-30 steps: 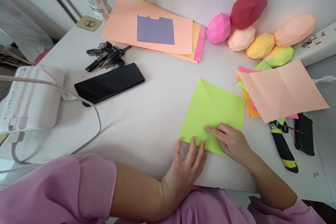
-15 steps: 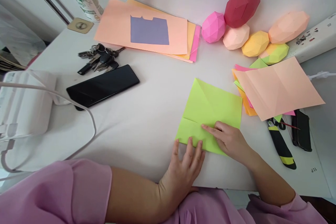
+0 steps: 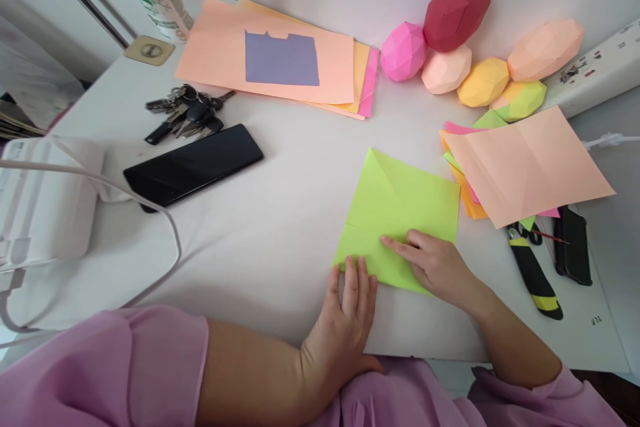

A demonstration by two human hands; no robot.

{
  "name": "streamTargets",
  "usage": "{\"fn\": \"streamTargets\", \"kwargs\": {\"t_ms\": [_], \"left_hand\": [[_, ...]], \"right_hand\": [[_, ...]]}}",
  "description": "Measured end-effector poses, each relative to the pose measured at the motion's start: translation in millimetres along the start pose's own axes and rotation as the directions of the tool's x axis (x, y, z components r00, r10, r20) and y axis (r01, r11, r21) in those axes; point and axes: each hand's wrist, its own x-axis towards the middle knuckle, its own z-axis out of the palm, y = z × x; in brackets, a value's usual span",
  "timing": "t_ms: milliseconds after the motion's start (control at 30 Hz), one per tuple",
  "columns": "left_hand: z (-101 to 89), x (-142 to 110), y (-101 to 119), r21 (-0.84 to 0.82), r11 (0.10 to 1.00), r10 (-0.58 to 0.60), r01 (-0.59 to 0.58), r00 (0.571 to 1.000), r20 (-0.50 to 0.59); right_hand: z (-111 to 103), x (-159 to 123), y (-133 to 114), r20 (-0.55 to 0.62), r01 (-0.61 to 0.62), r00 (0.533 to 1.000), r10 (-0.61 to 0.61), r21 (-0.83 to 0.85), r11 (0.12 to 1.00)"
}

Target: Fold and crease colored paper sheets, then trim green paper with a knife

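A lime-green sheet of paper [image 3: 400, 200] lies on the white table in front of me, with faint crease lines across it. My left hand [image 3: 345, 313] rests at the sheet's lower left edge, its fingers stretched out and their tips on the paper. On the sheet's lower middle, my right hand [image 3: 440, 267] presses with its index finger extended leftward. The other fingers of that hand are curled and partly hidden beneath it. Right of the sheet lies a pile of folded papers, a peach one [image 3: 530, 167] on top.
Several faceted paper balls, one dark red [image 3: 457, 10], stand along the wall. A black phone [image 3: 195, 163] and keys [image 3: 190, 113] lie at left, near a white cable [image 3: 175, 233]. Peach sheets [image 3: 215, 40] lie at the back. A black-and-yellow handled tool [image 3: 535, 277] lies at right.
My left hand has shifted slightly left along the paper's lower edge, its fingers now closer together. My right hand stays in nearly the same place. The crease by the fingertip looks fainter.
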Motion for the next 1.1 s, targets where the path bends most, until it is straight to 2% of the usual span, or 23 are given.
{"fn": "streamTargets", "kwargs": {"t_ms": [100,200,333,433,500,700,933,1100], "left_hand": [[-3.5,4,-3,-0.026,1.000,0.000,0.000,1.000,0.014],[-10.4,14,-11,-0.065,0.998,0.012,-0.006,0.997,0.082],[-17.1,29,-19,-0.077,0.997,0.041,-0.029,0.986,0.164],[-18.2,33,-20,-0.044,0.998,0.053,-0.046,0.982,0.181],[-18.2,34,-20,-0.029,0.998,0.059,-0.055,0.982,0.181],[-17.1,32,-20,-0.004,0.999,0.048,-0.048,0.988,0.144],[-11.3,26,-14,0.028,1.000,-0.007,0.007,1.000,0.023],[-12.2,19,-10,0.070,0.998,-0.001,0.003,1.000,-0.026]], "right_hand": [[2,0,0,0.005,0.014,1.000,-0.014,-0.035,0.999],[1,0,0,0.014,0.013,1.000,-0.012,-0.061,0.998],[-6,4,-3,0.100,-0.016,0.995,0.022,-0.066,0.998],[-14,14,-10,0.163,-0.055,0.984,0.071,-0.097,0.994],[-17,23,-17,0.165,-0.050,0.984,0.071,-0.125,0.991],[-5,44,-28,0.144,0.025,0.990,0.001,-0.182,0.983],[4,46,-28,0.120,0.032,0.993,-0.008,-0.205,0.978],[5,46,-28,0.140,0.042,0.990,-0.004,-0.268,0.962]]}}
